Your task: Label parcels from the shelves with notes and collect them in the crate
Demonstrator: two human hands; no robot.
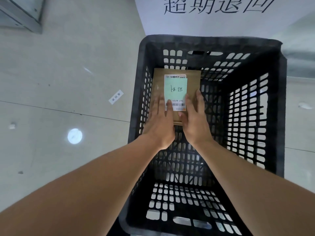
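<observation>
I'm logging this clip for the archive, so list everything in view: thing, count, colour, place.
crate: one, black, slotted walls, on the floor.
parcel: one, brown cardboard, inside the crate at its far end.
shipping label: one, white with barcode, on the parcel's top.
note: one, pale green, handwritten, over the shipping label.
floor sign: one, white with large black characters, beyond the crate.
paper strip: one, white, printed, on the floor left of the crate.
cabinet corner: one, grey, top left.
left hand: fingers straight, on the parcel.
right hand: fingers straight, on the parcel.
</observation>
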